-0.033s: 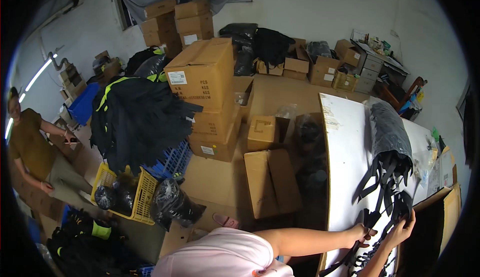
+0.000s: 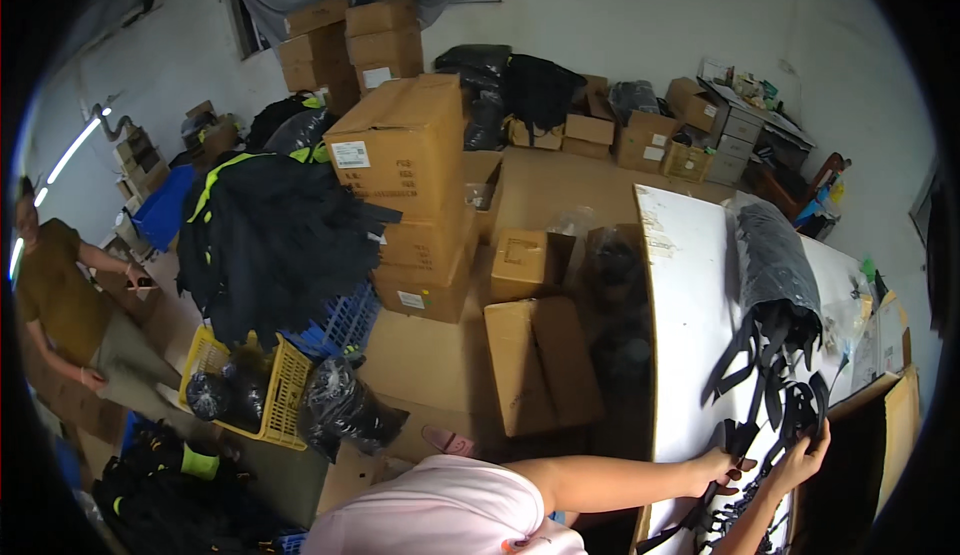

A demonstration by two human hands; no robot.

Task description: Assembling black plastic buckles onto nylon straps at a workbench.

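Over a white-topped table (image 2: pixel 690 325) at the right, my two hands work at black webbing straps (image 2: pixel 770 365). My left hand (image 2: pixel 716 470) is closed round one black strap whose tail trails down toward the table's near edge. Close beside it, my right hand (image 2: pixel 803 462) grips a looped bunch of black strap, its fingers curled round the band. More straps spill from the end of a long bundle wrapped in clear plastic (image 2: pixel 778 260), just beyond my hands. Small black pieces (image 2: pixel 735 520), perhaps buckles, lie under my wrists.
An opened carton (image 2: pixel 900 435) stands against the table's right side. Left of the table are brown cartons (image 2: pixel 540 365), a tall carton stack (image 2: pixel 400 165), a heap of black fabric pieces (image 2: pixel 280 235) and a yellow crate (image 2: pixel 290 395). Another person (image 2: pixel 70 295) stands at the far left.
The whole view has shifted very slightly. The strap loops at my right hand look a little more spread; both hands stay in nearly the same place.
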